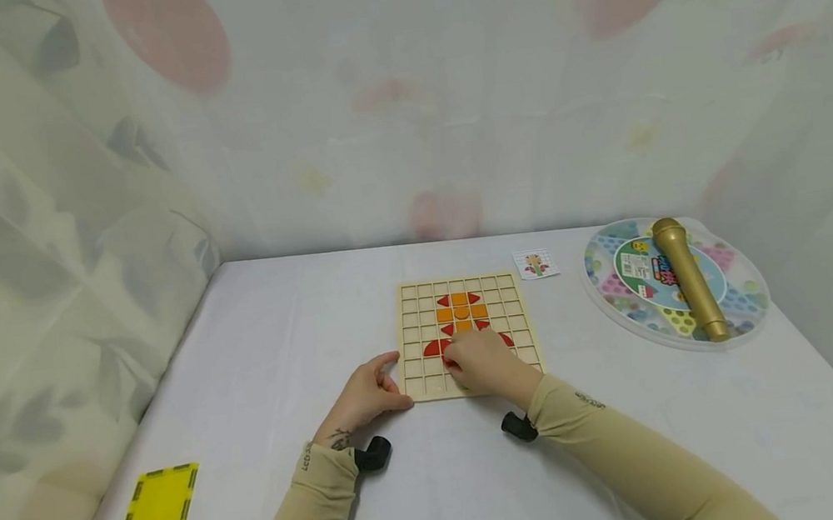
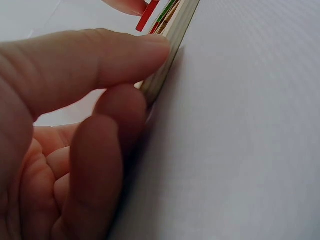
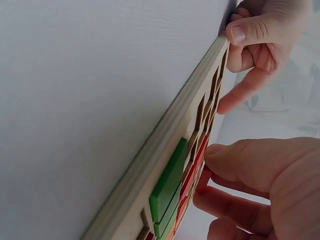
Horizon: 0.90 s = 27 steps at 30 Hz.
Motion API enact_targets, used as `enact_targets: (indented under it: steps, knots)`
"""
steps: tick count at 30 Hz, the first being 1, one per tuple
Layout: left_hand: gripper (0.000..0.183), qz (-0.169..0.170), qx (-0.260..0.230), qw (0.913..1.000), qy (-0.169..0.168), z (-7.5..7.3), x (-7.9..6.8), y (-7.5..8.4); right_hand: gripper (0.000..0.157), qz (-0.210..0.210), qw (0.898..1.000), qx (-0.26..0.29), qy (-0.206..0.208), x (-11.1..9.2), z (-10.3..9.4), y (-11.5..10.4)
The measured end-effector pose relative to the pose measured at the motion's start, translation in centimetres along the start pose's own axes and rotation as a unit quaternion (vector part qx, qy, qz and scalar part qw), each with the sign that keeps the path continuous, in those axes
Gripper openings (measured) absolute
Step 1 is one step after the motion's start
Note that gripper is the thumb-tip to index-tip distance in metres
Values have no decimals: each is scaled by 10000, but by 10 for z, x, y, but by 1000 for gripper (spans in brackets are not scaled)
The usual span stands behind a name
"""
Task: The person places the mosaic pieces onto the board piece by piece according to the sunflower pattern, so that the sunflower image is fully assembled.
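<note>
A wooden grid board [image 1: 428, 384] lies on the white table with orange squares [image 1: 459, 299], red triangles [image 1: 443, 301] and rounded red pieces [image 1: 432, 348] in its cells. My left hand [image 1: 364, 395] holds the board's near left corner, its thumb on the corner and its index finger along the left edge. Over the near part of the board, my right hand [image 1: 488, 361] pinches a red piece [image 2: 148, 16], which stands tilted at the grid. Green pieces [image 3: 169, 177] sit in the board near its front edge; in the head view the right hand hides them.
Beyond the board's far right corner lies a small card [image 1: 536, 264] with a flower pattern. A gold microphone [image 1: 689, 280] rests on a round patterned lid or case [image 1: 617, 312] at the right. A yellow square [image 1: 157, 503] lies at the near left.
</note>
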<state>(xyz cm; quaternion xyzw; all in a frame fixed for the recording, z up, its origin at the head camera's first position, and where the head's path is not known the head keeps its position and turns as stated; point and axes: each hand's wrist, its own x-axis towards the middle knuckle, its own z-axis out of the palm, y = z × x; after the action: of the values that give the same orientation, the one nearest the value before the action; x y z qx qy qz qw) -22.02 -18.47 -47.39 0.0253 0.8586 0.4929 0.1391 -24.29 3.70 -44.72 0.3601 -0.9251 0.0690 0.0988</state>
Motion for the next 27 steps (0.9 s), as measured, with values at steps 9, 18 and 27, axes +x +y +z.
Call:
enact_targets:
  steps: [9,18,27]
  knots:
    - [85,69,18,10000,-14,0,0,1,16,13,9999,6,-120,1,-1,-3]
    - [85,72,12,10000,-29,1,1,0,17,214,9994,-127,-247,1,0,-5]
    - [86,6,19,10000,-13,1,0,1,14,283,9991,-216,-226,1,1,-4]
